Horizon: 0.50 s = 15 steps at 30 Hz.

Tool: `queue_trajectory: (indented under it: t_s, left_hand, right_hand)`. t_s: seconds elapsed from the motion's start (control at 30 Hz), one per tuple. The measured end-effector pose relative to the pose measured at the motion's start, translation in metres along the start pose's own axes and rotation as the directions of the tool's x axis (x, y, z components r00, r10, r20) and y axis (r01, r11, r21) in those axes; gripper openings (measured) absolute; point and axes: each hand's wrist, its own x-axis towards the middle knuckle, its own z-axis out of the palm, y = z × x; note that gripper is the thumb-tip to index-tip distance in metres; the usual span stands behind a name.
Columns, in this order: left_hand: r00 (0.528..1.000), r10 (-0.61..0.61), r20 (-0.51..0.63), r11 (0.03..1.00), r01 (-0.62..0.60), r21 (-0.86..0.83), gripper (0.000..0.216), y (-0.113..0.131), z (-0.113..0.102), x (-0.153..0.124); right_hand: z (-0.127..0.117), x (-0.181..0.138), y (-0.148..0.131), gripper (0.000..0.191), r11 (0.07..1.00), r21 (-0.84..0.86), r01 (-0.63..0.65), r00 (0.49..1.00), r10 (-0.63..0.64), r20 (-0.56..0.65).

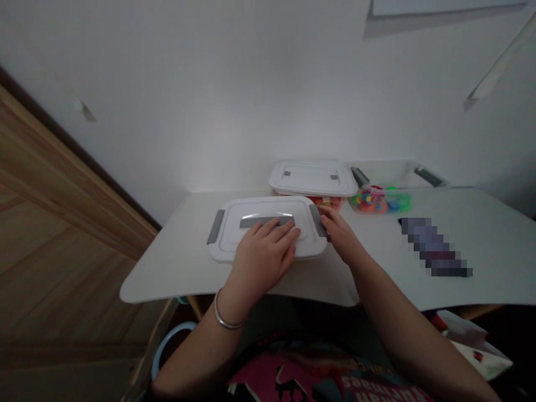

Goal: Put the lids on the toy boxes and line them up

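A white plastic box (234, 231) with a lid, a grey handle and grey side clasps sits on the white table (167, 262) in front of me. My left hand (266, 254) lies flat on top of the lid, fingers stretched over the handle. My right hand (339, 231) is at the box's right end, with its fingers against the grey right clasp (317, 219). The left clasp (215, 226) hangs free. A silver bangle is on my left wrist.
Behind stands a second lidded white box (312, 177) with colourful pieces inside. To its right is an open clear tub (389, 192) holding bright small toys. A blurred dark object (435, 248) lies on the table's right. A wooden door is on the left.
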Motion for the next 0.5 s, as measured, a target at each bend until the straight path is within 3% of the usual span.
queue_trajectory:
  t_s: [0.1,0.2,0.37,0.5]
  left_hand:
    - [0.984,-0.174,-0.033,0.982,0.176,0.066,0.035,-0.007,-0.003,-0.005]
    - [0.942,-0.32,-0.097,0.936,0.33,0.123,0.034,-0.007,-0.001,-0.005]
    - [0.911,-0.367,-0.188,0.901,0.398,0.171,0.041,-0.023,0.011,0.002]
    - [0.907,-0.368,-0.202,0.898,0.404,0.176,0.045,-0.047,0.015,0.005]
  right_hand:
    - [0.008,-0.008,0.01,0.046,0.997,0.075,-0.013,0.994,0.005,0.106]
    - [0.012,-0.008,0.019,0.045,0.996,-0.01,0.085,0.989,-0.083,0.119]
    - [0.011,-0.002,0.037,0.043,0.963,-0.206,0.176,0.983,-0.162,0.083]
    - [0.009,0.0,0.056,0.038,0.946,-0.264,0.188,0.982,-0.179,0.058]
